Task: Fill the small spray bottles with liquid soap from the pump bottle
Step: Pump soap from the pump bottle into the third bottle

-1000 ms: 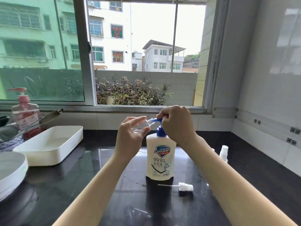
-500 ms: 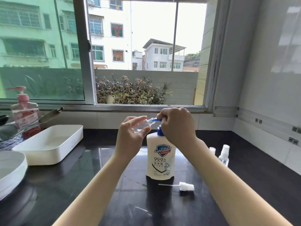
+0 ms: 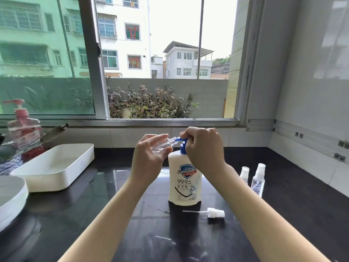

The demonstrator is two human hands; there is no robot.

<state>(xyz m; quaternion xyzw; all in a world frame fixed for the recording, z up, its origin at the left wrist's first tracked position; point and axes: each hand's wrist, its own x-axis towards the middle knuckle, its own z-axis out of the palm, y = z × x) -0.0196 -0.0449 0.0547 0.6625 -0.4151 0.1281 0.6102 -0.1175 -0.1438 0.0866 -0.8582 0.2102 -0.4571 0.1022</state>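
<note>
A white pump bottle point(image 3: 184, 181) with a blue pump head stands upright on the dark counter. My right hand point(image 3: 203, 148) is closed over the pump head. My left hand point(image 3: 151, 157) holds a small clear spray bottle point(image 3: 164, 145) on its side, its open neck against the blue nozzle. A loose white spray cap point(image 3: 215, 213) with a thin tube lies on the counter in front of the pump bottle. Two capped small spray bottles point(image 3: 258, 179) stand at the right, behind my right forearm.
A white rectangular tray point(image 3: 54, 167) sits at the left, with a white round dish point(image 3: 11, 197) at the left edge. A pink pump bottle point(image 3: 24, 133) stands by the window at the far left. The tiled wall closes the right side.
The view has tilted slightly, bringing both capped spray bottles at the right into sight. Both hands stay at the pump nozzle; the pump head sits a little lower than a second ago.
</note>
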